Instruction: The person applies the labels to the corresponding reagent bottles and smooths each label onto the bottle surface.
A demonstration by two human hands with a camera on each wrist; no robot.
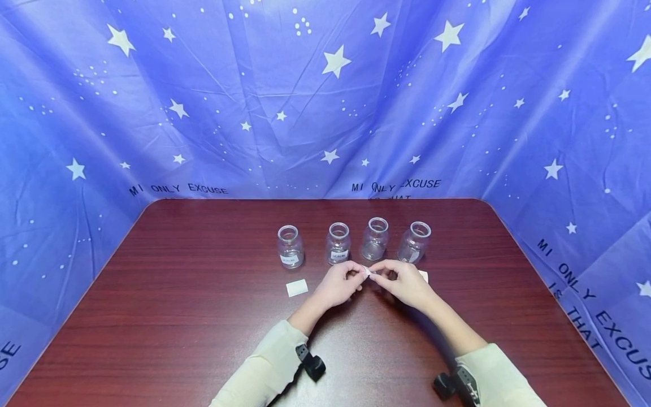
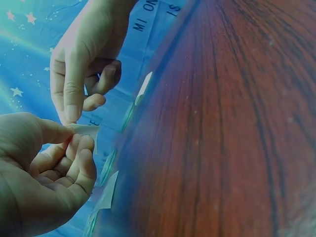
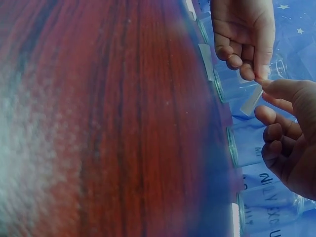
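Observation:
Both hands meet over the table just in front of a row of glass jars. Thumb and fingers of the left hand (image 1: 342, 284) pinch a small white label (image 2: 88, 130) by one side. Pinching the same label from the other side is the right hand (image 1: 407, 284), fingertips close against the left ones. In the right wrist view the label (image 3: 252, 101) hangs as a narrow pale strip below the joined fingertips. Behind the hands stand a jar with a printed label (image 1: 339, 244) and an open jar (image 1: 375, 239) with no label visible.
A far-left jar (image 1: 290, 247) carries a printed label; another jar (image 1: 414, 243) stands at the right end. One white slip (image 1: 297, 288) lies left of the hands. Another white slip (image 1: 424, 276) shows partly behind the right hand. A starry blue curtain (image 1: 285, 85) hangs behind the table.

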